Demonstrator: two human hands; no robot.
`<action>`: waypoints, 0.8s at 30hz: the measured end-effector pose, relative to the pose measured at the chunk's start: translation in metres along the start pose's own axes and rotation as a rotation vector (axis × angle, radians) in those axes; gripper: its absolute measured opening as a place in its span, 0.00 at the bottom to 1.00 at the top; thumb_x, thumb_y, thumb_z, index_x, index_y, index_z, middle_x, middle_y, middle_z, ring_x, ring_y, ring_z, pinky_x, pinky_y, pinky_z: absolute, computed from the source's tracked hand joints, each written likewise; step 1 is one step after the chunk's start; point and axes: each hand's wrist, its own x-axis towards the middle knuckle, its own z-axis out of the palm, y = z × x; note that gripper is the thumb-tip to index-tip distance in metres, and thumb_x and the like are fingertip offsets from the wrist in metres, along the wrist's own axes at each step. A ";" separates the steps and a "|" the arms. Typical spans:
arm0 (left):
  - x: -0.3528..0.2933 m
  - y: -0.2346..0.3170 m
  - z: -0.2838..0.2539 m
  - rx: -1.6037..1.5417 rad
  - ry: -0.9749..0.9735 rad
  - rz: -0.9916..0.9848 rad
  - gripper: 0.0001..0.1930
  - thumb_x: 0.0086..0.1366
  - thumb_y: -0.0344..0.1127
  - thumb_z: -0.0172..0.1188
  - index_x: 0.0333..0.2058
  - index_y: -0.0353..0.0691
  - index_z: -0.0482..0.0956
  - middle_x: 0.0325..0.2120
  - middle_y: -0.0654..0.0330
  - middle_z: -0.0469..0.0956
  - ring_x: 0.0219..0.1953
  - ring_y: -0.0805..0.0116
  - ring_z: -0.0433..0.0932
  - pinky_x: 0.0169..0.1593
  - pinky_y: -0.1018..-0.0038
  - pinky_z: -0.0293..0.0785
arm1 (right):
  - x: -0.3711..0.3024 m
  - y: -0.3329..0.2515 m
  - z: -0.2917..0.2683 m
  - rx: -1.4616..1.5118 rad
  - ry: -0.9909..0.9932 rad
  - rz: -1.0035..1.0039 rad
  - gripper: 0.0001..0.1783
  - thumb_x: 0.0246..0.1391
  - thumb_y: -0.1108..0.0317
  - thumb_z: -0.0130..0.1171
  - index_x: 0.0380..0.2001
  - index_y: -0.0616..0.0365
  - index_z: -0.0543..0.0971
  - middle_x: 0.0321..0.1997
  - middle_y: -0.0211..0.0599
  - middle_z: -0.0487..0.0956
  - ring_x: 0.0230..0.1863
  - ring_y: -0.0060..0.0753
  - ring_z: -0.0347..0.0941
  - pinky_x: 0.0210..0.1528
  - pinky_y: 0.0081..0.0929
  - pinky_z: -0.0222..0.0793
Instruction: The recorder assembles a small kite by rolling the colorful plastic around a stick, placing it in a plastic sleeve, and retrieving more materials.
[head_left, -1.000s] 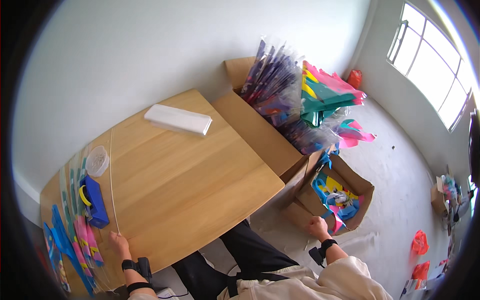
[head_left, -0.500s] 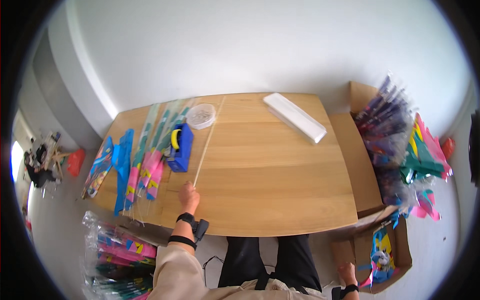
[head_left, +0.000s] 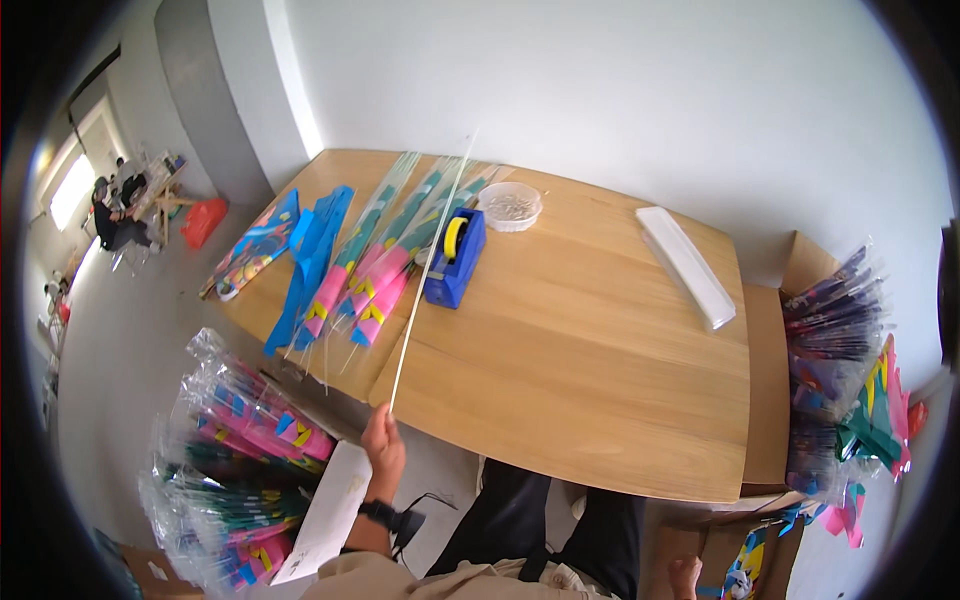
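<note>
A long thin white stick (head_left: 409,339) is pinched at its near end between the thumb and fingers of the left hand (head_left: 384,448), which is just off the near edge of the pale wood-grain bench (head_left: 600,360). The stick slants up and away over the bench, its far tip showing against the wall — whether it touches anything along the way is hard to tell from this angle. Just right of the stick's middle stands a blue tape dispenser (head_left: 452,284) with a yellow roll (head_left: 455,240), and beyond that a round clear plastic tub (head_left: 512,224) of small pale pieces. To the left lie slim pink, teal and blue folded pieces in clear sleeves (head_left: 370,290), then a bright blue folded strip (head_left: 312,268) and a multicoloured folded pack (head_left: 262,245) by the bench's left end. A long white shallow tray (head_left: 688,268) lies near the right end. The right hand (head_left: 685,574) is low at the lower edge, next to an open brown cardboard box (head_left: 722,545) with blue and yellow material in it; partly cut off, it does not show whether its fingers grip anything. Against the bench's right end stands a larger cardboard box (head_left: 766,390) packed with dark purple plastic-wrapped bundles (head_left: 830,335). Below the left end sit pink and green bundles in clear plastic (head_left: 260,420) — a white panel (head_left: 332,510) beside them. Far left, a seated person (head_left: 118,225) is near a red bag (head_left: 204,222).
</note>
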 end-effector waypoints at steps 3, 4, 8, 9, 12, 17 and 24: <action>-0.067 -0.022 -0.065 0.091 0.023 -0.107 0.10 0.63 0.23 0.47 0.42 0.33 0.73 0.34 0.47 0.77 0.37 0.49 0.77 0.40 0.64 0.72 | 0.060 -0.126 -0.054 0.048 0.080 -0.130 0.10 0.37 0.72 0.62 0.13 0.58 0.71 0.14 0.44 0.70 0.16 0.46 0.68 0.20 0.42 0.59; -0.086 -0.015 -0.094 0.131 0.012 -0.200 0.09 0.63 0.24 0.47 0.41 0.32 0.73 0.35 0.46 0.77 0.39 0.49 0.77 0.43 0.64 0.72 | 0.088 -0.180 -0.077 0.120 0.058 -0.176 0.11 0.38 0.72 0.62 0.13 0.59 0.69 0.14 0.44 0.69 0.15 0.45 0.66 0.19 0.42 0.57; -0.107 0.008 -0.100 0.049 -0.103 -0.138 0.11 0.60 0.22 0.49 0.41 0.33 0.74 0.36 0.45 0.77 0.39 0.48 0.77 0.45 0.64 0.72 | 0.150 -0.338 -0.104 0.410 -0.175 -0.293 0.14 0.42 0.70 0.65 0.14 0.61 0.70 0.15 0.43 0.69 0.16 0.41 0.66 0.20 0.34 0.62; -0.103 0.009 -0.088 0.076 -0.129 -0.029 0.13 0.57 0.20 0.49 0.42 0.33 0.74 0.36 0.45 0.77 0.40 0.48 0.77 0.45 0.63 0.73 | 0.162 -0.373 -0.096 0.480 -0.249 -0.319 0.11 0.43 0.70 0.64 0.16 0.61 0.72 0.16 0.43 0.71 0.18 0.40 0.69 0.22 0.33 0.64; -0.066 0.035 -0.035 0.041 -0.188 0.043 0.13 0.55 0.22 0.50 0.41 0.33 0.73 0.35 0.45 0.77 0.37 0.45 0.77 0.39 0.58 0.74 | 0.191 -0.457 -0.050 0.530 -0.340 -0.568 0.08 0.44 0.71 0.63 0.25 0.61 0.74 0.26 0.43 0.75 0.28 0.45 0.73 0.29 0.35 0.68; -0.003 0.046 0.033 0.239 -0.397 -0.012 0.08 0.56 0.29 0.55 0.35 0.34 0.71 0.28 0.48 0.75 0.33 0.47 0.75 0.35 0.56 0.71 | 0.209 -0.537 0.038 0.457 -0.254 -0.825 0.20 0.43 0.69 0.64 0.41 0.59 0.73 0.51 0.48 0.70 0.53 0.52 0.65 0.53 0.42 0.63; 0.153 0.001 0.026 0.338 -0.119 0.140 0.20 0.54 0.35 0.62 0.44 0.33 0.69 0.41 0.40 0.72 0.44 0.43 0.71 0.47 0.53 0.67 | 0.213 -0.543 0.064 0.200 -0.226 -0.773 0.35 0.47 0.58 0.61 0.57 0.59 0.64 0.64 0.47 0.60 0.64 0.52 0.54 0.65 0.48 0.47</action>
